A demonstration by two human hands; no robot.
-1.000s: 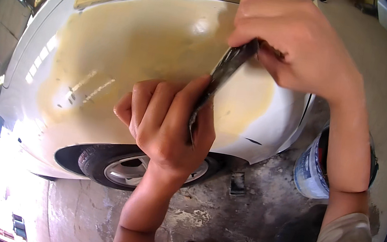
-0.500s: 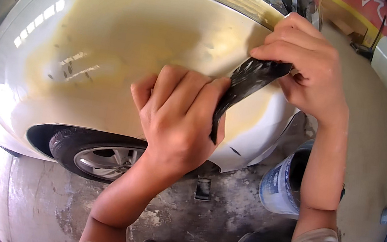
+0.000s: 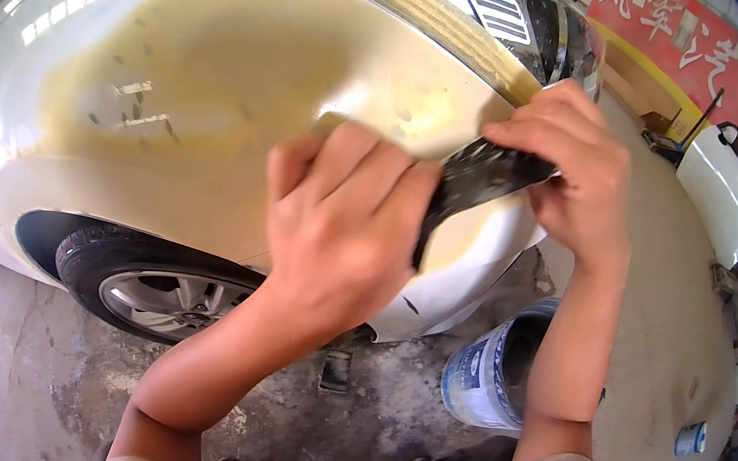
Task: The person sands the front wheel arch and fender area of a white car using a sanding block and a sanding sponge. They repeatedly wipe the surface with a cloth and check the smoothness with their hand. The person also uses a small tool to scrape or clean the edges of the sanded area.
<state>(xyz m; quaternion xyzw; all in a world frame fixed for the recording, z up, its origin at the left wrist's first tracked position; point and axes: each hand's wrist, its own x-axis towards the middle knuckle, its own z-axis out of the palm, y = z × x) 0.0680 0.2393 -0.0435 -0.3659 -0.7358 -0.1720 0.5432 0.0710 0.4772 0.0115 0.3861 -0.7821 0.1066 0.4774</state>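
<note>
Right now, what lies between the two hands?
In the head view, a black strip spans from the left hand to the right hand; both grip it.

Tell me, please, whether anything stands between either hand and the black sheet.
Nothing visible does: the left hand holds the black sheet at its lower end, the right hand at its upper end. Whether it touches the car panel is unclear.

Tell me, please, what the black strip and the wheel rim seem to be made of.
Black strip: perhaps sandpaper or thin rubber; it bends, its finish pale-flecked. Wheel rim: probably metal alloy, suggested by its silvery, softly shining surface.
</note>
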